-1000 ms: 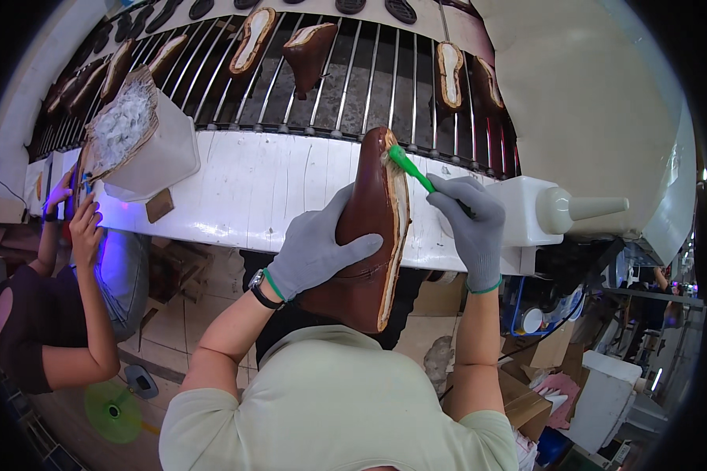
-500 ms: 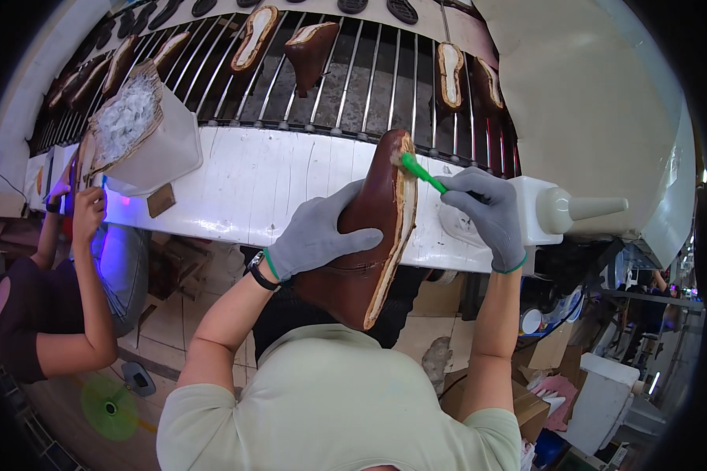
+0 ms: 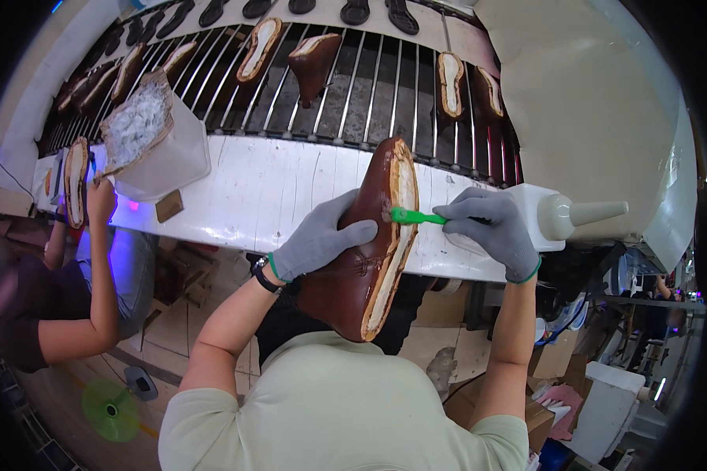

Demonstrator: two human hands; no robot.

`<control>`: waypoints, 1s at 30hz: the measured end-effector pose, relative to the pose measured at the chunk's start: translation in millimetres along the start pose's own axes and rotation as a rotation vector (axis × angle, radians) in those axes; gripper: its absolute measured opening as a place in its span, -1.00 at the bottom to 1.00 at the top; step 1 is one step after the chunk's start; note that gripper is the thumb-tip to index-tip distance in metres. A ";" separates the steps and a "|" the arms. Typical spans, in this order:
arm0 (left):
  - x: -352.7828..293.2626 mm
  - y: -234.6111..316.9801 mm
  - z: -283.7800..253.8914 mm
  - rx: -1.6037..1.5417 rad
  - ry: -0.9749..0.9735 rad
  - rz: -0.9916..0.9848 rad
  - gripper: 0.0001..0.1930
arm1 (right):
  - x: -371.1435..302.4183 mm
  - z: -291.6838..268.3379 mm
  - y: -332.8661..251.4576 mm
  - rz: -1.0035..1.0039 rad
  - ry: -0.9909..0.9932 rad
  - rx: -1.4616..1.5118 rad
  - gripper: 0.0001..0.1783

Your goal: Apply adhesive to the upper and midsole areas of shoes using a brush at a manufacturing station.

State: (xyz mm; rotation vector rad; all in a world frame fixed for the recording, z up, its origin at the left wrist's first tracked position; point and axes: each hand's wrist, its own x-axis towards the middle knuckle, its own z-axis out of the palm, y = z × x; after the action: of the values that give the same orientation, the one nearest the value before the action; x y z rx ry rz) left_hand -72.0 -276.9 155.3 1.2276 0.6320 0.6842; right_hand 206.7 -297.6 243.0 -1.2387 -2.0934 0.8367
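The left hand [image 3: 313, 242], thumb and fingers clasped around a brown shoe [image 3: 369, 253], holds it over the white bench [image 3: 251, 184], narrow end toward twelve o'clock. At the shoe's three o'clock, the right hand [image 3: 489, 226] pinches a green brush [image 3: 421, 217] against its sole.

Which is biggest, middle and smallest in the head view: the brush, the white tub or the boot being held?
1. Boot
2. Tub
3. Brush, its handle partly in the right hand
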 end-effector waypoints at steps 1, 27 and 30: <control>-0.5 -1.1 0.8 -0.012 0.007 0.001 -0.32 | 0.3 1.1 -0.2 0.015 0.026 0.023 -0.70; 5.7 -0.1 -5.6 -0.091 0.175 0.065 -0.40 | -19.6 22.7 -9.7 0.137 -0.261 0.239 -0.74; 5.7 2.6 -8.5 -0.084 0.181 0.062 -0.41 | -29.3 29.9 -11.1 0.067 -0.328 0.301 -0.73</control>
State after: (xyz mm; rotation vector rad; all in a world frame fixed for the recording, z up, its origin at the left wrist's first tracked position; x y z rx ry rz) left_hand -75.0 -266.8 155.5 1.1187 0.7101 0.8722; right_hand 191.1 -334.9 227.5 -1.0697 -2.0773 1.4081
